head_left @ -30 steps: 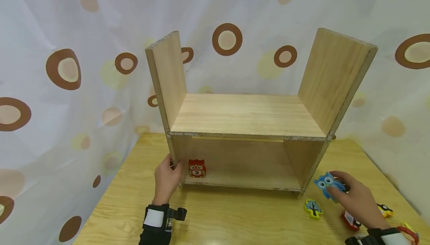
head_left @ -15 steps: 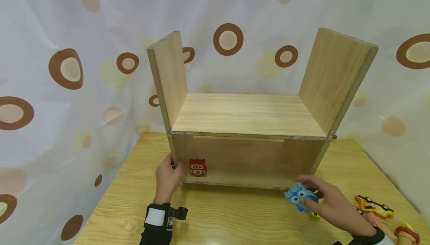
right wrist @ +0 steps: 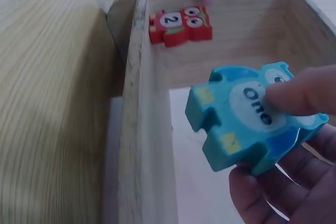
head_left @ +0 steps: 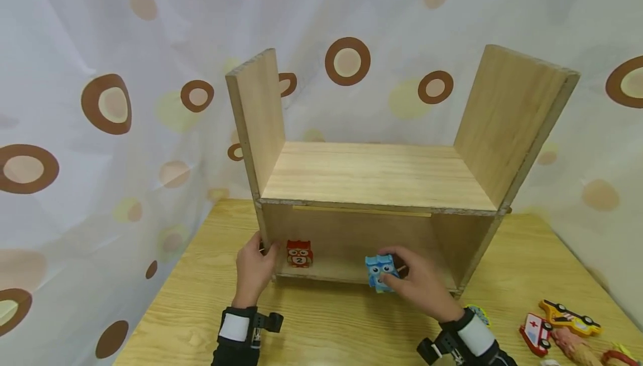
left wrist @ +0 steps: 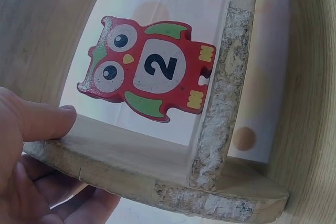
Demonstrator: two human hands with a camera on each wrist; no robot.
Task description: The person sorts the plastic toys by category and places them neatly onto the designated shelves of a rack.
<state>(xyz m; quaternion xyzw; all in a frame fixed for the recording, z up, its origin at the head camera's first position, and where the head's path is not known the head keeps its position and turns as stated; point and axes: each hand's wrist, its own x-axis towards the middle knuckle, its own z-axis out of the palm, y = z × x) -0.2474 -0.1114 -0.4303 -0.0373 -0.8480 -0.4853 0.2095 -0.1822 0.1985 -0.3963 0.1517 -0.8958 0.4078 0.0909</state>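
The person's right grip (head_left: 419, 282) pinches the blue owl block (head_left: 380, 272), thumb across its "One" face and fingers behind, at the front of the lower compartment of the wooden shelf (head_left: 366, 175). The head view cannot settle whether the block's feet are over the lower board's front edge or just short of it. Coming in too low could catch those feet on that edge, twist the block in the fingers and drop it on the counter (head_left: 321, 327). The right wrist view shows it tilted, so letting go at that angle could leave it on one foot and topple it.

The person's left grip (head_left: 251, 271) clasps the left side panel (head_left: 258, 118), thumb inside and fingers outside. The red owl block (head_left: 300, 254) stands upright on the lower board, just beside that thumb; a careless thumb movement or a sideways swing of the blue one could knock it over. Its feet are near the front edge, so a nudge toward the near side might tip it off. A hard bump on the right could also shift the shelf, since only its left side is held. The ambulance toy (head_left: 536, 333) and yellow car (head_left: 572, 318) lie well apart, at little risk.
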